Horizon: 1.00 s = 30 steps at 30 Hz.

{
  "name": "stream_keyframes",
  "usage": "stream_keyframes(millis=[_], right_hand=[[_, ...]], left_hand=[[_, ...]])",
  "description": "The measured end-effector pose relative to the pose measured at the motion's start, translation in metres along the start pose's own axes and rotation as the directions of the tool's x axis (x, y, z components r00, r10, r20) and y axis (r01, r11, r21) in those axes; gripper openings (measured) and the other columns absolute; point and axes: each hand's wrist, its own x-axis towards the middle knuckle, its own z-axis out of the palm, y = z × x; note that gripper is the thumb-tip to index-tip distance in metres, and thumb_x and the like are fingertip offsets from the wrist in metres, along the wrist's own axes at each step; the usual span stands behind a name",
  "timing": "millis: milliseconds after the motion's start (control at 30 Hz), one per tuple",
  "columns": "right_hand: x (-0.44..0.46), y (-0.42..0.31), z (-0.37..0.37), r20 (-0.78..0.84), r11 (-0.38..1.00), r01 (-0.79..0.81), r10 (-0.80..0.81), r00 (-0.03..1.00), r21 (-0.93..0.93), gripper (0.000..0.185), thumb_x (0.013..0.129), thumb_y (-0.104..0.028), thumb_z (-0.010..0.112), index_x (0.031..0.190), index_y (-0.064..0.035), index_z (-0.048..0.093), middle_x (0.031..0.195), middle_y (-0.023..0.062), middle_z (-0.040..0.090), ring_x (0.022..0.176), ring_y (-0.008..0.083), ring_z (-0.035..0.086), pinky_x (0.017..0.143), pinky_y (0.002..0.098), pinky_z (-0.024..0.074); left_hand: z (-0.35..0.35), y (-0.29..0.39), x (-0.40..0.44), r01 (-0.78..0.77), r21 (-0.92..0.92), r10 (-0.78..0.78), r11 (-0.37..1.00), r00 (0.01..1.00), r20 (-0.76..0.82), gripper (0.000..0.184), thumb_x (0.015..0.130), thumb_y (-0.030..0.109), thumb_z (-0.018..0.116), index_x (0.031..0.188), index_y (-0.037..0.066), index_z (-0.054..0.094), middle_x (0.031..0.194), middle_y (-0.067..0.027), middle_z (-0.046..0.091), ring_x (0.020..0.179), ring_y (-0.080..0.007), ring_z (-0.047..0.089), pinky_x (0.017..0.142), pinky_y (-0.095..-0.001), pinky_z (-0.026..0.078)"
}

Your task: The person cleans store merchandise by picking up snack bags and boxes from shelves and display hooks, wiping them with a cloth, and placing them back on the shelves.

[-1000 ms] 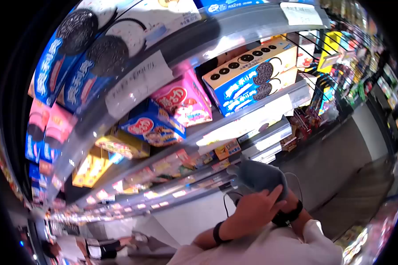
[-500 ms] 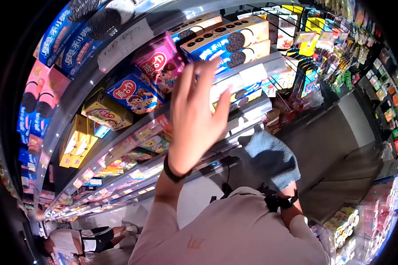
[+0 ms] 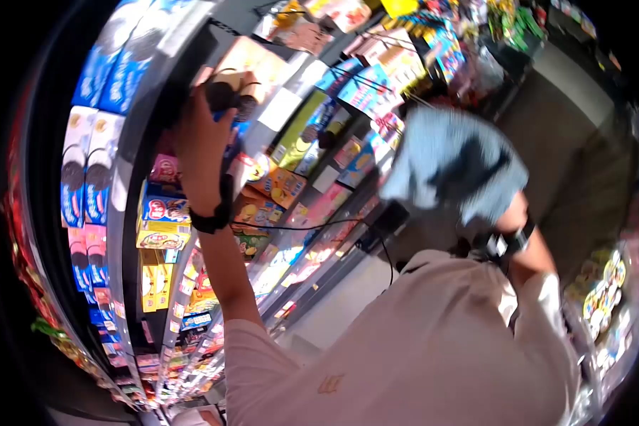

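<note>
On a shelf at the upper left, my left hand (image 3: pixel 204 142) grips cookie boxes (image 3: pixel 252 67) with dark sandwich cookies printed on them. Its thumb lies along the near side, and the other fingertips are partly hidden and blurred. A light-blue cloth (image 3: pixel 454 160) covers most of my right hand (image 3: pixel 512 214), which holds it at the right, away from the shelf. Pink, blue and yellow snack boxes (image 3: pixel 165 206) stand just below my left wrist. Both wrists wear black bands.
Blue and white cookie packs (image 3: pixel 85 170) line the shelf on the left. Lower shelves carry more packs, including a green box (image 3: pixel 298 131). A black cable (image 3: pixel 312 227) runs from near my left wrist. Dark floor (image 3: pixel 568 163) lies at the right.
My left hand has gone from spread fingers in front of the shelf to gripping the cookie boxes. The view has turned, and the cloth in my right hand is higher.
</note>
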Motion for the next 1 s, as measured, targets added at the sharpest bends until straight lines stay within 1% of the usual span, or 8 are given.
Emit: stream_keyframes(millis=[133,367,467,533,633,833,967,1000], right_hand=[[0.043,-0.018,-0.067,-0.123,0.992,0.105,-0.114,0.986,-0.073,0.043,0.089,-0.007,0.062,0.129,-0.0008,0.05,0.116,0.0075,0.058,0.1,0.0171,0.059,0.088,0.0293,0.0499],[0.084,-0.054,-0.146,-0.226,0.964,0.218,-0.249,0.942,-0.154,0.04,0.09,-0.008,0.061,0.128,-0.0011,0.05,0.114,0.007,0.059,0.098,0.0169,0.06,0.087,0.0291,0.0505],[0.089,-0.062,-0.16,-0.251,0.955,0.25,-0.285,0.925,-0.162,0.04,0.09,-0.008,0.061,0.127,-0.0013,0.051,0.113,0.0068,0.059,0.097,0.0168,0.06,0.086,0.029,0.0508],[0.089,-0.068,-0.169,-0.261,0.95,0.265,-0.301,0.917,-0.165,0.039,0.09,-0.009,0.061,0.127,-0.0014,0.051,0.112,0.0066,0.059,0.096,0.0167,0.06,0.086,0.029,0.051],[0.092,-0.071,-0.177,-0.268,0.945,0.286,-0.32,0.909,-0.161,0.038,0.09,-0.009,0.061,0.126,-0.0016,0.051,0.111,0.0064,0.059,0.095,0.0166,0.06,0.085,0.0289,0.0513],[0.095,-0.086,-0.185,-0.284,0.939,0.322,-0.342,0.896,-0.116,0.036,0.091,-0.01,0.061,0.125,-0.0019,0.052,0.109,0.0059,0.06,0.093,0.0164,0.061,0.084,0.0287,0.0518],[0.097,-0.095,-0.184,-0.283,0.937,0.342,-0.347,0.894,-0.069,0.035,0.091,-0.01,0.06,0.124,-0.0021,0.052,0.107,0.0056,0.06,0.092,0.0162,0.061,0.083,0.0286,0.0522],[0.097,-0.098,-0.183,-0.281,0.936,0.348,-0.35,0.894,-0.06,0.035,0.091,-0.011,0.06,0.124,-0.0021,0.052,0.107,0.0055,0.06,0.091,0.0162,0.061,0.083,0.0286,0.0523]], left_hand=[[0.007,0.001,0.014,0.052,0.048,-0.057,0.998,0.991,0.118,0.077,0.077,0.048,0.073,0.14,0.017,0.041,0.124,-0.0192,0.057,0.115,-0.0406,0.055,0.092,-0.0509,0.047],[0.009,0.016,0.005,0.146,0.09,-0.153,0.985,0.986,0.074,0.084,0.074,0.057,0.072,0.142,0.022,0.037,0.128,-0.0182,0.055,0.116,-0.0416,0.054,0.093,-0.0551,0.044],[0.006,0.024,0.005,0.094,0.094,-0.093,0.991,0.996,-0.018,0.082,0.074,0.054,0.074,0.137,0.015,0.041,0.125,-0.0213,0.056,0.115,-0.0428,0.055,0.093,-0.0535,0.045],[0.004,0.03,0.003,0.159,0.232,-0.169,0.96,0.985,0.025,0.083,0.074,0.057,0.072,0.141,0.023,0.037,0.127,-0.0171,0.055,0.117,-0.0436,0.054,0.094,-0.0599,0.041],[0.002,0.035,0.005,0.165,0.255,-0.174,0.953,0.985,0.012,0.082,0.074,0.057,0.073,0.139,0.022,0.038,0.126,-0.0174,0.055,0.116,-0.045,0.053,0.092,-0.063,0.04],[0.003,0.035,0.002,0.165,0.265,-0.167,0.95,0.986,-0.018,0.083,0.073,0.054,0.075,0.139,0.022,0.037,0.121,-0.0167,0.056,0.113,-0.0442,0.054,0.09,-0.0615,0.042],[-0.004,0.053,-0.003,0.142,0.356,-0.092,0.923,0.984,-0.153,0.077,0.073,0.051,0.076,0.137,0.025,0.042,0.116,-0.0143,0.057,0.1,-0.0399,0.059,0.08,-0.0554,0.047],[-0.005,0.054,-0.004,0.093,0.385,0.01,0.918,0.966,-0.258,0.072,0.074,0.048,0.076,0.134,0.022,0.047,0.112,-0.0138,0.058,0.096,-0.0372,0.061,0.076,-0.0529,0.049]])
